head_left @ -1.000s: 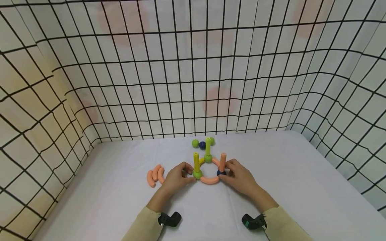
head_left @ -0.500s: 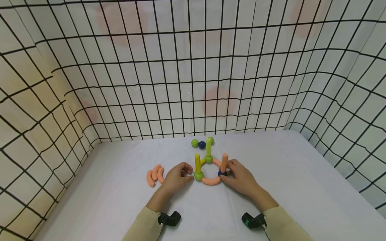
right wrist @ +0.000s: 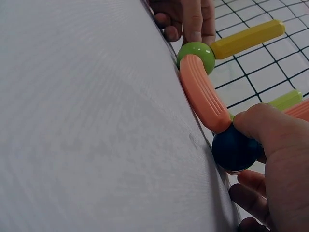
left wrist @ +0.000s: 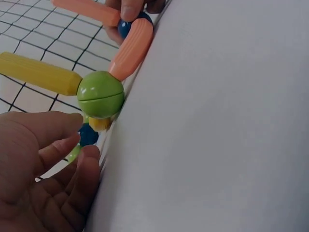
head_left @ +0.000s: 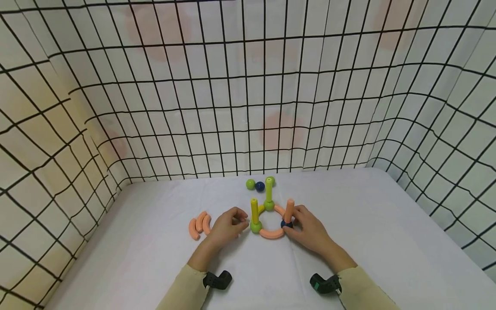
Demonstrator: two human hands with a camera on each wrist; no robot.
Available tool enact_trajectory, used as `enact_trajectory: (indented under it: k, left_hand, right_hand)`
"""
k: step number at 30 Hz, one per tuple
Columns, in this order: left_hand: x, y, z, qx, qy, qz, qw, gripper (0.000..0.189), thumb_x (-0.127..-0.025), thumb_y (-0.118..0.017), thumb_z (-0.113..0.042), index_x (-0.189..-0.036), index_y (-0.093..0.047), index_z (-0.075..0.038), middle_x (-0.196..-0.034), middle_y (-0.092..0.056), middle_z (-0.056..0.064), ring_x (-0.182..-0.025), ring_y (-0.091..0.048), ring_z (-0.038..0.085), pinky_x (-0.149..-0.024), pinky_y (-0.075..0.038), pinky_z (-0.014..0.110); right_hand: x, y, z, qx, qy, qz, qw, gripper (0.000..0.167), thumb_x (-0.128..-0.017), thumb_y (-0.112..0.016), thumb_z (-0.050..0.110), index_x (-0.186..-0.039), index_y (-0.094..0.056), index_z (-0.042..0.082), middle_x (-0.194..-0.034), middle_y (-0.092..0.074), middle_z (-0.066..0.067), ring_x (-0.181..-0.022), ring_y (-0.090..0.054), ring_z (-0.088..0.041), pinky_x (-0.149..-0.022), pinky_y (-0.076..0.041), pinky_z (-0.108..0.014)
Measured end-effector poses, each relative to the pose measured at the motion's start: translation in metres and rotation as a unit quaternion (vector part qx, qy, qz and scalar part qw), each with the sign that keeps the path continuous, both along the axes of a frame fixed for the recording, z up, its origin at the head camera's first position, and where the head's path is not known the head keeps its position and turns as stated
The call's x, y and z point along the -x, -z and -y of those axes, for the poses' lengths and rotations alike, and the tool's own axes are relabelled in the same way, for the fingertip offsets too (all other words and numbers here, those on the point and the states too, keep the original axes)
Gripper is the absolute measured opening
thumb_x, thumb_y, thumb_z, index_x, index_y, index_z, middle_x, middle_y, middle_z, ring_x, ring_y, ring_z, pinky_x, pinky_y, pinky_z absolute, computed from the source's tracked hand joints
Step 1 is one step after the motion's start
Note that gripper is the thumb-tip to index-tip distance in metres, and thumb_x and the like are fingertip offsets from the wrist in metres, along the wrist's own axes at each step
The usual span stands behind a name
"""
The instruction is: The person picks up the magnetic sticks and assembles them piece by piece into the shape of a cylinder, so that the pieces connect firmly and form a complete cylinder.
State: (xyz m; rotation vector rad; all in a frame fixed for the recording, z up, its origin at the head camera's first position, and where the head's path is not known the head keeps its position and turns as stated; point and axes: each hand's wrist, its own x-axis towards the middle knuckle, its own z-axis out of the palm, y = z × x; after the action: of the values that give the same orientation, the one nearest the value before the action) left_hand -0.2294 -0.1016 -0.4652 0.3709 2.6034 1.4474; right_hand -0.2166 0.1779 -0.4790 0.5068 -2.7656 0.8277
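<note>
A ring of curved rods and balls lies on the white table. It has a salmon curved rod [head_left: 272, 234] in front, a yellow curved rod [head_left: 261, 209] at back left and another salmon one at back right. Upright rods rise from its balls: yellow [head_left: 254, 211] on the left green ball [head_left: 255, 227], lime [head_left: 269, 190] on the rear green ball [head_left: 269, 206], salmon [head_left: 289, 211] on the dark blue ball [right wrist: 235, 149]. My right hand [head_left: 308, 229] pinches the dark blue ball, thumb in front. My left hand [head_left: 227, 227], fingers loosely bent, is just left of the left green ball, holding nothing.
Several loose salmon curved rods [head_left: 199, 223] lie left of my left hand. Behind the ring sit a loose green ball [head_left: 250, 184], a dark blue ball [head_left: 260, 186] and another green ball partly hidden by the lime rod. A black grid-lined white backdrop [head_left: 232, 129] surrounds the table.
The ring has shifted slightly to the right, with my right hand staying at the blue ball. My left thumb and fingers have come away from the left green ball, leaving a small gap.
</note>
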Motion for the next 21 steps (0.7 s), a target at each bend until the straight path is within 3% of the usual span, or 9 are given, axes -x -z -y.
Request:
enact_trajectory:
  k: [4,8,16,21]
  left_hand:
    - [0.006,-0.007,0.000,-0.022,0.003,0.033,0.9992,0.023,-0.097,-0.065,-0.020,-0.116,-0.060,-0.009,-0.103,-0.063,0.006,-0.067,-0.060,0.013,-0.058,-0.052,0.028]
    - [0.015,-0.017,-0.002,-0.022,-0.011,0.043,0.9988,0.025,-0.098,-0.063,-0.020,-0.119,-0.060,-0.008,-0.105,-0.062,0.007,-0.067,-0.062,0.015,-0.060,-0.053,0.028]
    - [0.046,-0.032,-0.016,0.001,-0.051,0.001,0.9987,0.025,-0.097,-0.063,-0.018,-0.120,-0.062,-0.006,-0.108,-0.063,0.008,-0.079,-0.063,0.016,-0.063,-0.053,0.025]
    - [0.064,-0.032,-0.025,0.015,-0.084,-0.016,0.9962,0.026,-0.097,-0.065,-0.018,-0.120,-0.061,-0.009,-0.115,-0.063,0.006,-0.097,-0.060,0.020,-0.080,-0.054,0.029]
  right_hand:
    - [0.000,0.001,-0.001,0.009,-0.006,-0.011,0.9999,0.043,-0.085,-0.078,0.028,-0.123,-0.066,0.011,-0.120,-0.060,-0.003,-0.093,-0.057,-0.013,-0.080,-0.050,-0.034]
    - [-0.001,0.003,-0.001,0.013,-0.011,-0.006,0.9998,0.045,-0.085,-0.078,0.030,-0.125,-0.065,0.012,-0.122,-0.059,-0.002,-0.097,-0.058,-0.013,-0.083,-0.051,-0.035]
    - [-0.001,0.004,-0.002,0.013,-0.013,-0.008,0.9998,0.042,-0.085,-0.079,0.030,-0.122,-0.066,0.014,-0.121,-0.059,-0.001,-0.096,-0.057,-0.012,-0.082,-0.051,-0.034]
    - [0.000,0.002,-0.003,0.016,-0.012,-0.002,0.9998,0.042,-0.085,-0.079,0.030,-0.122,-0.065,0.014,-0.121,-0.059,-0.001,-0.095,-0.056,-0.012,-0.082,-0.050,-0.034]
